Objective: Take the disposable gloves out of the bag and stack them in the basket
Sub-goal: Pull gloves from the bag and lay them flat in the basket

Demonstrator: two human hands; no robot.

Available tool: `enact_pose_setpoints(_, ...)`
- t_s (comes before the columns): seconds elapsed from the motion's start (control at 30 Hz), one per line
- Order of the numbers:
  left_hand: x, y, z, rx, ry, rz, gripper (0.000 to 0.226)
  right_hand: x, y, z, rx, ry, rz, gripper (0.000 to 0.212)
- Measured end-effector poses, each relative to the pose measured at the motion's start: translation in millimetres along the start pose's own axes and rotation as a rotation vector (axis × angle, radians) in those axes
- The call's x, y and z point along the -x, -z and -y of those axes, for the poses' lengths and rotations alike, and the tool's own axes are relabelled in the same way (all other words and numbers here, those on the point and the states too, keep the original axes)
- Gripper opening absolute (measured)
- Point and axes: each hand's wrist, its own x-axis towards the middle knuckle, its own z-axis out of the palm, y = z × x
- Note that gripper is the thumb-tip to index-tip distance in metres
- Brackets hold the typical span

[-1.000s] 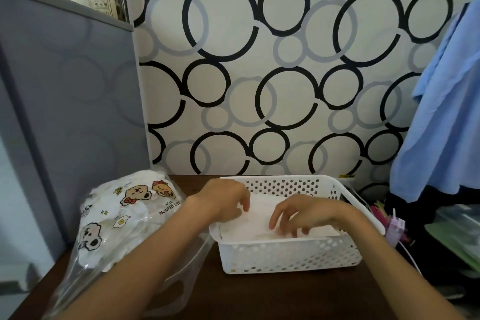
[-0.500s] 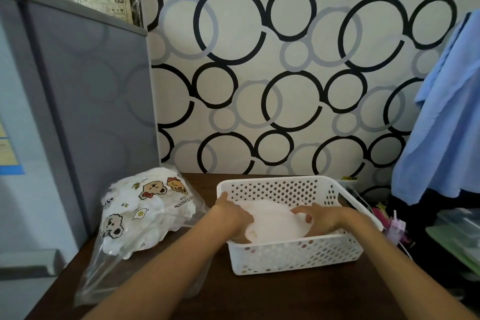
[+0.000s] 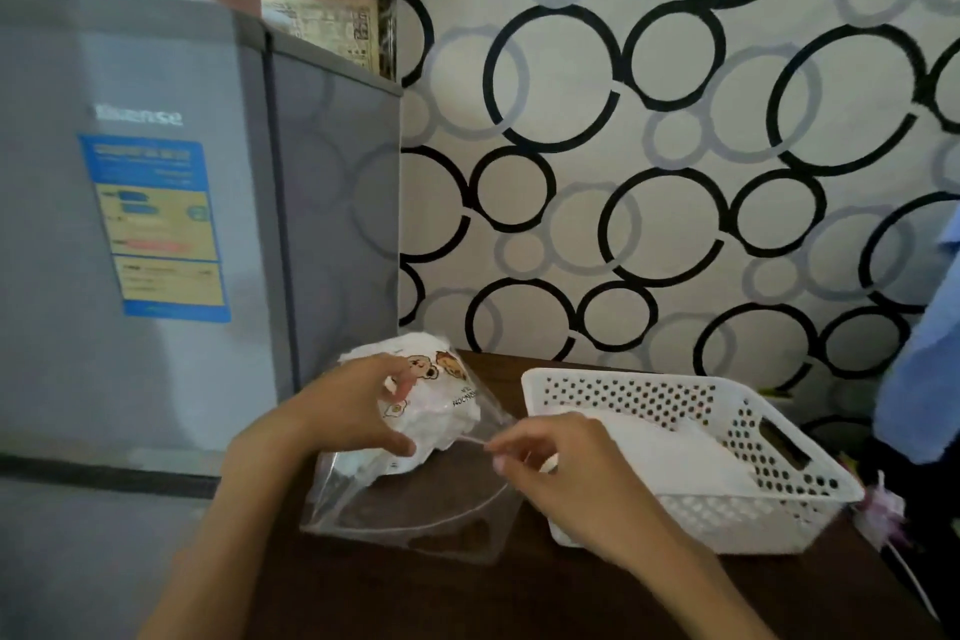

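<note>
Single view only, head-worn wide-angle camera, looking forward and slightly down from the person's own eye level. Close range: both forearms enter from the bottom edge, left hand (image 3: 358, 411) and right hand (image 3: 550, 463) sit lower centre. Dark tabletop (image 3: 467, 598) fills the bottom of frame, basket (image 3: 779, 530) at lower right. Grey fridge (image 3: 156, 224) takes the left third, circle-patterned wall (image 3: 675, 146) fills the upper right. Edges bend from lens distortion.

clear bag (image 3: 415, 509) of white gloves (image 3: 441, 411) lies beside white perforated basket (image 3: 769, 499) holding flat gloves.
</note>
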Motion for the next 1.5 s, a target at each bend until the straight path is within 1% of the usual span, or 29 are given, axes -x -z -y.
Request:
enact_pose_setpoints(0.1,-6.4,-7.9,3.2,-0.129,0.083,-0.053,0.030,-20.0,-42.9,12.0,-0.030,-0.070,0.176,0.025)
enact_pose_setpoints(0.13,-6.6,-9.6,4.5,-0.133,0.101,-0.045,0.027,-26.5,-54.9,12.3,-0.124,-0.130,0.203,0.027)
enact_pose_setpoints(0.2,-6.2,-10.1,10.0,-0.067,0.090,-0.034,0.016,-38.5,-72.3,15.1,-0.445,-0.313,0.235,0.030)
enact_pose_setpoints(0.23,-5.9,-8.7,11.4,-0.027,0.065,-0.054,0.014,-44.8,-80.6,16.3,-0.604,-0.414,0.232,0.031)
enact_pose_setpoints(0.3,-8.6,-8.6,17.0,-0.022,0.008,-0.151,0.014,-60.2,-99.9,19.0,-0.773,-0.551,0.148,0.035)
enact_pose_setpoints(0.33,-10.6,-10.3,20.5,-0.042,-0.003,-0.189,0.025,-68.5,-110.2,18.2,-0.813,-0.586,0.082,0.042)
enact_pose_setpoints(0.37,-12.0,-12.4,25.0,-0.052,0.014,-0.172,0.045,-77.6,-120.5,17.5,-0.845,-0.596,0.015,0.046)
enact_pose_setpoints(0.4,-14.2,-15.0,29.0,-0.021,0.044,-0.123,0.063,-86.0,-128.4,16.9,-0.862,-0.594,-0.045,0.046)
enact_pose_setpoints(0.43,-16.5,-17.7,31.9,0.005,0.082,-0.050,0.072,-92.5,-133.9,17.4,-0.867,-0.596,-0.102,0.043)
enact_pose_setpoints(0.5,-19.6,-24.6,35.5,0.004,0.140,0.078,0.068,-97.3,-137.9,20.9,-0.818,-0.615,-0.207,0.028)
enact_pose_setpoints(0.57,-20.5,-28.8,36.6,0.012,0.180,0.117,0.061,-95.0,-137.4,22.8,-0.603,-0.528,-0.255,0.006)
enact_pose_setpoints(0.6,-20.3,-29.2,36.3,0.022,0.191,0.114,0.059,-89.4,-134.1,24.9,-0.486,-0.452,-0.232,0.014)
enact_pose_setpoints(0.63,-20.4,-29.5,35.3,0.032,0.202,0.109,0.058,-82.5,-131.4,25.5,-0.371,-0.365,-0.189,0.027)
enact_pose_setpoints(0.67,-20.5,-29.1,34.4,0.033,0.211,0.109,0.057,-73.5,-124.7,28.3,-0.254,-0.295,-0.141,0.034)
enact_pose_setpoints(0.7,-20.8,-30.3,34.0,0.031,0.221,0.108,0.057,-64.1,-118.9,27.7,-0.145,-0.223,-0.105,0.034)
enact_pose_setpoints(0.77,-21.7,-30.9,32.9,-0.004,0.231,0.114,0.057,-47.4,-105.7,23.1,0.061,-0.091,-0.056,0.017)
enact_pose_setpoints(0.87,-20.7,-30.2,29.5,-0.048,0.242,0.149,0.060,-29.2,-86.6,17.3,0.252,-0.037,0.027,0.013)
enact_pose_setpoints(0.97,-19.3,-24.9,31.1,-0.064,0.217,0.153,0.066,-24.3,-72.3,18.3,0.322,-0.087,0.094,0.017)
enact_pose_setpoints(1.03,-14.8,-17.8,33.6,-0.062,0.147,0.091,0.069,-22.6,-62.5,17.8,0.321,-0.131,0.140,0.021)
enact_pose_setpoints(1.07,-11.1,-12.9,33.4,-0.032,0.101,0.041,0.066,-21.7,-57.1,16.4,0.324,-0.149,0.147,0.025)
enact_pose_setpoints(1.1,-7.3,-7.6,32.7,0.009,0.055,-0.013,0.058,-21.3,-51.5,16.9,0.335,-0.157,0.136,0.028)
enact_pose_setpoints(1.17,-1.4,0.8,30.7,0.081,-0.020,-0.092,0.031,-22.2,-43.8,17.8,0.369,-0.154,0.062,0.031)
enact_pose_setpoints(1.2,0.5,3.6,27.8,0.107,-0.043,-0.108,0.017,-25.0,-43.5,17.7,0.368,-0.160,0.043,0.031)
enact_pose_setpoints(1.23,1.8,5.5,24.2,0.132,-0.062,-0.113,0.009,-26.9,-44.9,18.8,0.351,-0.167,0.052,0.031)
enact_pose_setpoints(1.27,3.1,6.3,20.0,0.146,-0.081,-0.117,0.009,-29.2,-48.3,18.9,0.329,-0.174,0.084,0.031)
enact_pose_setpoints(1.33,3.9,6.5,11.2,0.139,-0.127,-0.120,0.019,-32.6,-55.7,17.6,0.310,-0.188,0.123,0.028)
enact_pose_setpoints(1.37,4.3,6.4,7.9,0.123,-0.154,-0.117,0.026,-34.1,-57.5,16.7,0.317,-0.190,0.111,0.023)
enact_pose_setpoints(1.43,5.1,7.0,3.8,0.070,-0.196,-0.106,0.038,-37.2,-54.3,14.6,0.305,-0.183,0.054,0.020)
enact_pose_setpoints(1.5,4.0,7.1,3.8,0.017,-0.210,-0.111,0.038,-40.4,-46.5,13.7,0.226,-0.167,0.002,0.013)
